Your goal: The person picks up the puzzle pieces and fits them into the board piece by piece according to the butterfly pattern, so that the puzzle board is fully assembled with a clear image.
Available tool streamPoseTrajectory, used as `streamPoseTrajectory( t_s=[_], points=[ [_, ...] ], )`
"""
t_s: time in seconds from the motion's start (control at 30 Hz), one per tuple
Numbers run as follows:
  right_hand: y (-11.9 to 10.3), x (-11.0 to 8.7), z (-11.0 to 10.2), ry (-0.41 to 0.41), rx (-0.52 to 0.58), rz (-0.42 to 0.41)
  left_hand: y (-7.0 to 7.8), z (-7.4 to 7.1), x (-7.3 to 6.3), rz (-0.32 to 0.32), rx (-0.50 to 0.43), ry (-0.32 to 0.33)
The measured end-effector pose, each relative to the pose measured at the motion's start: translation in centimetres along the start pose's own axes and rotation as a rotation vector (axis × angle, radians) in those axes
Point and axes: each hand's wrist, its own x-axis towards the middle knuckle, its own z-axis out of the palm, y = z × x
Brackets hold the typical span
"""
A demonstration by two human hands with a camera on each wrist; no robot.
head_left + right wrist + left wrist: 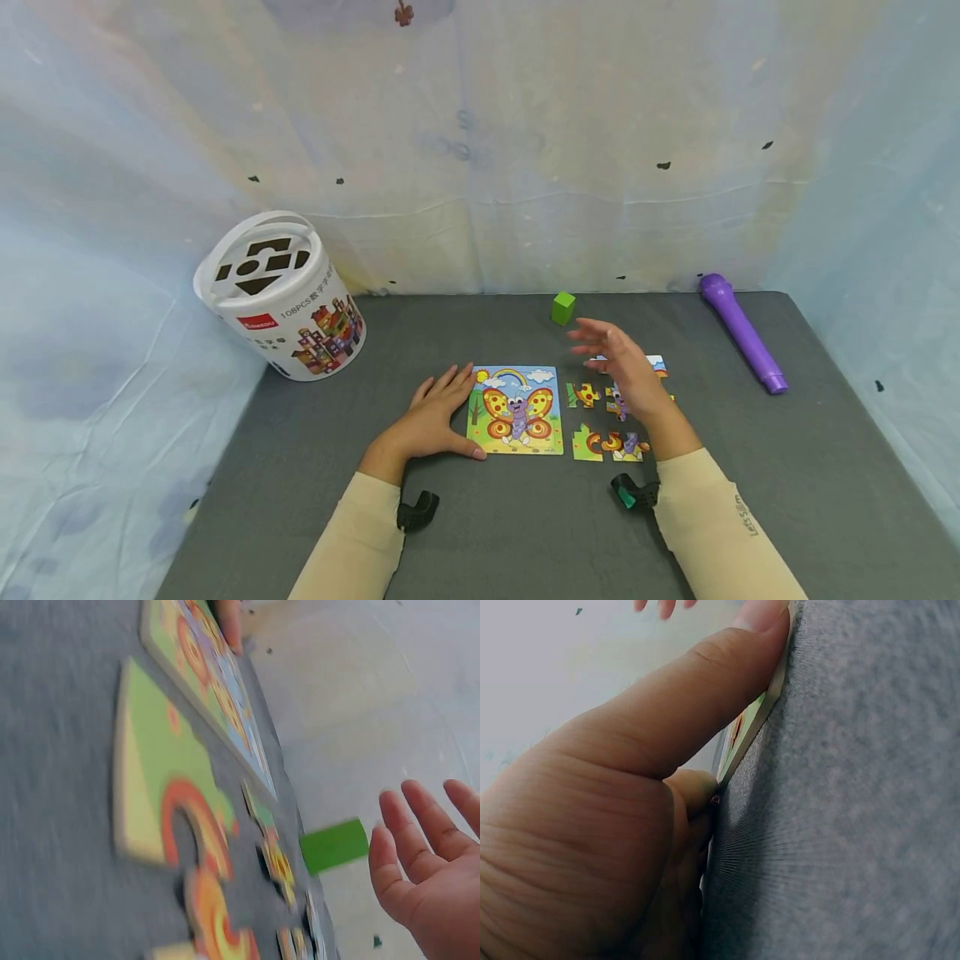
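Note:
A butterfly picture board [516,425] with a rainbow and sun lies flat on the table. My left hand [435,417] rests along its left side, fingers extended; its thumb [697,682] touches the lower left corner. To the board's right lie several loose jigsaw pieces with matching colours, among them a green corner piece [154,750] and a yellow-spotted piece [585,395]. My right hand [628,375] is raised over these pieces with its fingers spread and nothing in them. It hides some of the pieces in the head view.
A green block [562,308] stands near the table's back edge. A purple microphone-shaped toy [742,333] lies at the back right. At the back left is a white lidded bucket [315,317] with shape cut-outs. Pale sheeting [525,208] hangs behind the grey table [525,533].

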Motion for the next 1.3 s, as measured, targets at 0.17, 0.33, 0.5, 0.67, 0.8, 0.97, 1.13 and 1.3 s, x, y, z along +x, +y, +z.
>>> streamPoseTrajectory(
  t_s=[0.17, 0.33, 0.5, 0.67, 0.8, 0.97, 1.13, 1.3],
  points=[
    [0.6, -0.9, -2.2, 0.098, 0.123, -0.023, 0.0, 0.0, 0.0, -0.004, -0.006, -0.004],
    [1.2, -1.6, -4.0, 0.218, 0.172, -0.033, 0.0, -0.1, 0.0, -0.005, -0.010, -0.007],
    [2.1, -2.2, -5.4, 0.311, 0.099, 0.022, 0.0, -0.1, -0.1, -0.005, -0.009, -0.009],
    [3.4, -2.6, -6.3, 0.249, -0.189, 0.176, -0.1, 0.0, -0.1, 0.003, -0.011, -0.001],
    [3.9, -2.8, -6.7, 0.177, -0.376, 0.290, -0.1, 0.0, 0.0, 0.007, -0.006, 0.000],
    [4.3, -2.5, -6.5, 0.096, -0.573, 0.290, 0.0, 0.0, 0.0, 0.007, -0.010, 0.001],
    [4.7, -2.1, -6.1, 0.050, -0.718, 0.268, 0.0, 0.0, 0.0, -0.001, -0.006, -0.003],
    [4.3, -2.1, -5.5, 0.100, -0.679, 0.292, -0.1, 0.1, 0.0, -0.001, -0.009, -0.002]
  ],
)
